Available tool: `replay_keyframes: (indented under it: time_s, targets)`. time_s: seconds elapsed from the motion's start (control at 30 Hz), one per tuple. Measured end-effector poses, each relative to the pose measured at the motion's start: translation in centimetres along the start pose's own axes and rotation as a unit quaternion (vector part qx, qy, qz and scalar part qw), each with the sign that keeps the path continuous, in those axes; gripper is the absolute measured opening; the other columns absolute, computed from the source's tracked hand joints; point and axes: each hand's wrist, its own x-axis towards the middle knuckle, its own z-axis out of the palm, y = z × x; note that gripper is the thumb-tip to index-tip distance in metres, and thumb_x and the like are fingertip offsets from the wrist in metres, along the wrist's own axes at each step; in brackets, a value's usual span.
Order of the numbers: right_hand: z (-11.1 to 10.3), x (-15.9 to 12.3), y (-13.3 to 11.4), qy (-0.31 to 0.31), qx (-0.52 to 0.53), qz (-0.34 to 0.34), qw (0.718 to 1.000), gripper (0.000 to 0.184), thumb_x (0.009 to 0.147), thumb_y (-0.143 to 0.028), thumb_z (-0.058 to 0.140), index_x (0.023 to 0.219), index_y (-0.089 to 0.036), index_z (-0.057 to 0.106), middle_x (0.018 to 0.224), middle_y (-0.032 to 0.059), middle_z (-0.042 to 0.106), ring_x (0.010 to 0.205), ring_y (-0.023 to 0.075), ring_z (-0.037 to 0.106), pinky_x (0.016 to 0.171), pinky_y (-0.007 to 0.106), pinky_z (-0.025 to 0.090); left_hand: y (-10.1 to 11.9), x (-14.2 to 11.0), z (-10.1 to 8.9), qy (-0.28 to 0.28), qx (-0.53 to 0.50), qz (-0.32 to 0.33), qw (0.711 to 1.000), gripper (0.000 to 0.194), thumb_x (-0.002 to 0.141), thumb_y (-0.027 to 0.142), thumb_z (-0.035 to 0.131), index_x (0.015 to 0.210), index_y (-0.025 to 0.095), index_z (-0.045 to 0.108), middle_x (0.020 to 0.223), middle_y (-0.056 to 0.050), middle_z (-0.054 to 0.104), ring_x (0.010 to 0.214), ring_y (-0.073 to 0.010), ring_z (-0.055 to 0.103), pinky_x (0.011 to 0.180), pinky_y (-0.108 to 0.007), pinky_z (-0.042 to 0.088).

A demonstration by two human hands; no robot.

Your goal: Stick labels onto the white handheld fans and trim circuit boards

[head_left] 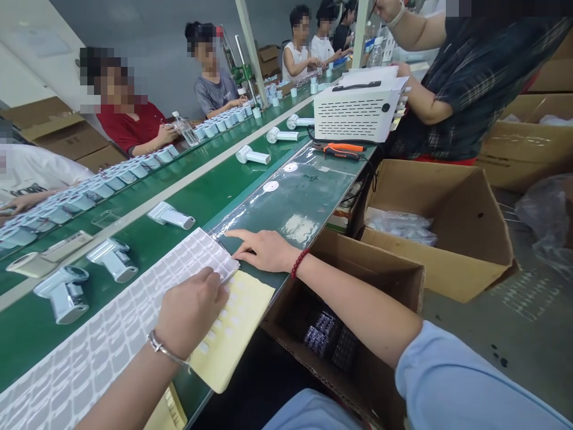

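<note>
Across the lower left of the frame, a long gridded sheet [134,304] of pale rounded patches is laid along the edge of the green bench [322,200], its far end near the centre, with a yellow sheet [239,334] bearing small white pieces lying beside it and partly under the left hand [194,307]. The left hand's fingers are curled together over the border of the two sheets; what is pinched beneath them cannot be told. On the right hand [268,248], index finger and thumb are held apart, close to the gridded sheet's far corner, with nothing seen clamped between them. For clean work, the gridded sheet is best kept flat by light pressure near its end, any patch lifted slowly from one corner, and the yellow sheet kept from being creased or dragged, since it juts past the bench edge. Glare is thrown back by the glossy bench top, where two white discs [271,186] and orange-handled pliers [342,150] are seen. Pale gun-shaped shells [172,216] are spread along the green belt [201,197], and rows of light-blue cups [105,189] are lined up beyond, with seated co-workers [129,122] placed at upper left; at right, open cardboard boxes [439,272] are stood beside the bench
</note>
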Motion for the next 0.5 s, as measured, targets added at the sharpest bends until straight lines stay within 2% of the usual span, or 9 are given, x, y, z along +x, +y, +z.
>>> replay_keyframes:
  time_s: [0.17,0.3,0.5]
  targets:
    - [-0.3,0.0,-0.1,-0.008,0.009,-0.005,1.000,0.052,0.097,-0.017,0.059,0.146,-0.026,0.045,0.105,-0.0048,0.080,0.109,0.0226,0.071,0.082,0.034,0.049,-1.2,0.0,-0.2,0.009,-0.079,-0.004,0.997,0.039,0.090,0.035,0.033,0.075,0.019,0.065,0.087,-0.009,0.072,0.065,-0.0244,0.067,0.055,-0.036,0.039]
    - [-0.3,0.0,0.0,-0.008,0.017,-0.002,1.000,0.052,0.096,-0.017,0.060,0.146,-0.027,0.046,0.104,-0.0060,0.081,0.109,0.0216,0.071,0.082,0.033,0.048,-2.2,0.1,-0.7,0.004,-0.176,0.000,0.984,0.037,0.086,0.043,0.041,0.075,0.022,0.069,0.091,-0.005,0.074,0.063,-0.0191,0.066,0.060,-0.033,0.047]
    - [-0.2,0.1,0.3,-0.006,0.031,0.009,0.999,0.052,0.096,-0.020,0.062,0.145,-0.027,0.048,0.104,-0.0035,0.081,0.105,0.0217,0.073,0.083,0.033,0.049,-3.4,-0.1,-0.4,0.022,-0.320,-0.024,0.947,0.037,0.079,0.053,0.052,0.076,0.025,0.077,0.093,-0.006,0.076,0.075,-0.0229,0.069,0.063,-0.032,0.054]
